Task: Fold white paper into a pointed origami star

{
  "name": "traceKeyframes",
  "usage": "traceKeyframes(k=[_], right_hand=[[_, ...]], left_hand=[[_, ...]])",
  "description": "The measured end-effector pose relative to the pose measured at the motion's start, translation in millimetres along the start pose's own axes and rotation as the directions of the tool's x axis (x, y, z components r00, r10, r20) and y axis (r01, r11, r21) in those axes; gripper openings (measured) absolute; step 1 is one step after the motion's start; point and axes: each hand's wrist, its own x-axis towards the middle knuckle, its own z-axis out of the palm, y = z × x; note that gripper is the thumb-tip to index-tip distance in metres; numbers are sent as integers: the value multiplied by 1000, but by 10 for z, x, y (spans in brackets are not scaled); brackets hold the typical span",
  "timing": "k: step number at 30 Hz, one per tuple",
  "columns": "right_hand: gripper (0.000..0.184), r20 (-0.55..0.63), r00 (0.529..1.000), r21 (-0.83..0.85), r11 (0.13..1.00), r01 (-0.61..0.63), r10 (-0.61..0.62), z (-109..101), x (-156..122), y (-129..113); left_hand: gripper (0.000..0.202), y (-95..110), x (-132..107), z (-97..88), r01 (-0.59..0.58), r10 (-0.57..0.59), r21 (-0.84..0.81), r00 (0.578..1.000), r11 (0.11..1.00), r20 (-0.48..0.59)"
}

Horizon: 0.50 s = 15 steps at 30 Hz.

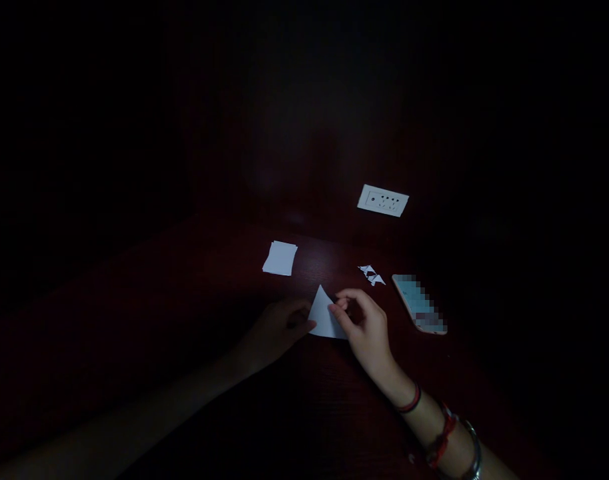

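The scene is very dark. A white sheet of paper (324, 317), folded into a triangle shape, lies on the dark red table (184, 320). My left hand (277, 330) rests on its left edge with the fingers curled onto the paper. My right hand (364, 327) pinches the paper's right edge between thumb and fingers. Red bands and a bracelet circle my right wrist.
A small stack of white paper (280, 258) lies farther back on the table. A small folded white paper piece (372, 274) sits to the right, beside a phone (418, 303). A white wall socket (383, 200) is behind them.
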Motion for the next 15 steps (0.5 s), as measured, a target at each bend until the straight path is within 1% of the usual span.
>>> traceKeyframes(k=[2,5,7,9,10,12,15], right_hand=[[7,21,1000,-15,1000,16,-15,6,-4,-6],[9,74,996,-25,999,43,-41,5,-4,-28],[10,110,992,-41,997,65,-60,-3,-3,-40],[11,165,982,-68,993,101,-89,-13,-3,-45],[12,196,975,-87,989,122,-103,-18,-5,-45],[12,247,961,-129,979,160,-124,-25,-11,-40],[12,265,955,-180,966,185,-133,-26,-18,-35]], left_hand=[[6,-21,3,27,-7,8,33,1000,999,-19],[7,-30,1,34,-25,26,67,999,997,-21],[15,2,-1,5,-48,55,112,997,993,-60],[23,58,0,-44,-103,137,214,980,971,-146],[21,89,2,-70,-137,195,302,966,943,-171],[13,140,4,-111,-205,280,434,953,877,-116],[13,171,4,-121,-261,330,505,943,823,-50]])
